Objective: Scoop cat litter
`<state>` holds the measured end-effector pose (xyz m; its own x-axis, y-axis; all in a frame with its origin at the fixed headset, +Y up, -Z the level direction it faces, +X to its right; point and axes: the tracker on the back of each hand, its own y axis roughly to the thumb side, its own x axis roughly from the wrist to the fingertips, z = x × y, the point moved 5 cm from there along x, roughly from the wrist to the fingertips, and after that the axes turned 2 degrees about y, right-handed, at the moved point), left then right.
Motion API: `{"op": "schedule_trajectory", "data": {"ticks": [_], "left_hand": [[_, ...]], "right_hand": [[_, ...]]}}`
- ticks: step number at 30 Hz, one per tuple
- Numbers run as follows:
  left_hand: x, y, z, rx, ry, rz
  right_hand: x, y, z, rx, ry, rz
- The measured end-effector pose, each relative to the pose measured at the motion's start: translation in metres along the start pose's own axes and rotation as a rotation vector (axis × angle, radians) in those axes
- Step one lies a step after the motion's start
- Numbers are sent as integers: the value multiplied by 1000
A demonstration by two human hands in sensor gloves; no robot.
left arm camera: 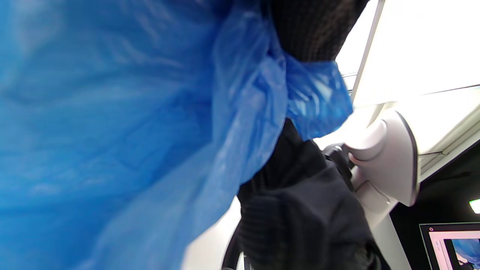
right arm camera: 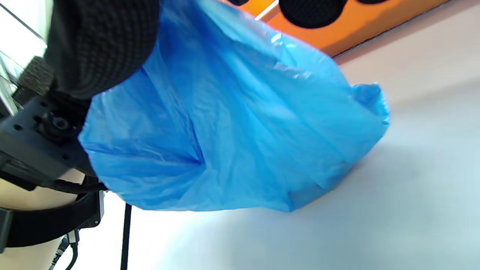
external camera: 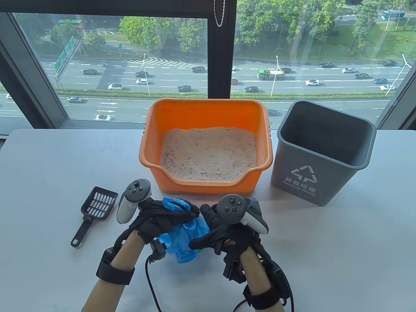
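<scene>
An orange litter box (external camera: 149, 136) filled with pale sandy litter (external camera: 208, 154) stands at the table's middle back. A black slotted scoop (external camera: 94, 211) lies on the table to its front left, untouched. In front of the box both gloved hands hold a crumpled blue plastic bag (external camera: 187, 240) (left arm camera: 112, 131) (right arm camera: 232, 123) between them. My left hand (external camera: 162, 217) grips the bag's top from the left. My right hand (external camera: 211, 232) grips it from the right. The bag's bottom rests on the table in the right wrist view.
A grey waste bin (external camera: 321, 152) with a white recycling mark stands open to the right of the litter box. Beyond the white table (external camera: 341, 247) a large window overlooks a highway. Glove cables trail off the front edge.
</scene>
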<state>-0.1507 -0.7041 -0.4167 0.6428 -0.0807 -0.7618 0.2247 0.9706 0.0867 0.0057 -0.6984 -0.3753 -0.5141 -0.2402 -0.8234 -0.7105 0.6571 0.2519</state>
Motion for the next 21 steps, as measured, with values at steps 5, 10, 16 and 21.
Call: {"op": "schedule_trajectory", "data": {"ticks": [5, 10, 16, 21], "left_hand": [[-2, 10, 2, 120, -31, 30], [-5, 22, 8, 393, -18, -3], [-12, 51, 29, 977, 222, -18], [-12, 45, 31, 1155, 393, -81]], "right_hand": [[7, -6, 3, 167, -185, 85], [5, -12, 7, 117, -242, 25], [2, -16, 11, 140, -230, -31], [3, -16, 3, 225, -149, -34]]}}
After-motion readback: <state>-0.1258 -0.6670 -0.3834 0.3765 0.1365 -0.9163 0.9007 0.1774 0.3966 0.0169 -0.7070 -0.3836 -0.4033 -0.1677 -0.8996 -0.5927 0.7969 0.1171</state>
